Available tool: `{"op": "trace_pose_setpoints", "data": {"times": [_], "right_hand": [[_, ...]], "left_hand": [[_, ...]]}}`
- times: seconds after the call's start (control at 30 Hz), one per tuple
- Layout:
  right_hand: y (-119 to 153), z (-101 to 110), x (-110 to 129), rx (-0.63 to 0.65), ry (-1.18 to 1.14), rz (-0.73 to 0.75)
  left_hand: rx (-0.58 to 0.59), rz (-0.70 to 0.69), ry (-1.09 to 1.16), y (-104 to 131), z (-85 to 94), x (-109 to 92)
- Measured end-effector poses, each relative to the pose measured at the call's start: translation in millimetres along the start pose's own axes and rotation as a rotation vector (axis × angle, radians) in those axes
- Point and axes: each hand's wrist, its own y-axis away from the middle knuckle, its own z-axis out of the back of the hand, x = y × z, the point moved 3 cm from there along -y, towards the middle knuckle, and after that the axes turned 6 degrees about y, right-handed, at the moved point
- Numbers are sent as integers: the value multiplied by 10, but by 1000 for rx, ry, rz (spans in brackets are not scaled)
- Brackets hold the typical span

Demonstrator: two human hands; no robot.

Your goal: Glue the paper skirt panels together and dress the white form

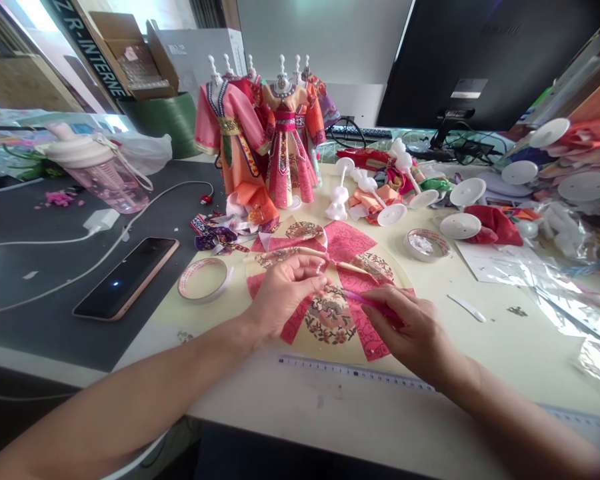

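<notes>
A round skirt piece of pink and cream floral fabric panels (330,317) lies spread flat on the table. My left hand (283,290) is over its middle, thumb and fingers closed in a pinch; what they hold is too small to name. My right hand (407,323) is closed around a slim magenta tool (363,298), whose thin tip points left at the fabric, close to my left fingertips. Its exact kind is unclear. Along the fabric's near edge lies a clear ruler (355,372). A roll of tape (205,279) rests left of the fabric.
Miniature dresses on stands (285,133) rise behind the fabric. White doll stands (365,183) and cloth scraps lie at back right, near another tape roll (427,245) holding small clear bits. A phone (127,279), a cable and a pink bottle (97,167) are on the left.
</notes>
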Motion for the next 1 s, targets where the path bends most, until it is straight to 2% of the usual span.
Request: {"op": "trace_pose_setpoints", "data": {"times": [0.23,0.73,1.0], "right_hand": [[3,-34,-36,102,99,43],[-21,-27,-125,133,220,31],[-6,-97,-147,145,197,24]], "left_hand": [[124,-60,-201,-79,76,-78],[254,-288,-820,-64,29,-40],[235,-354,-1066,-60,13,-77]]}}
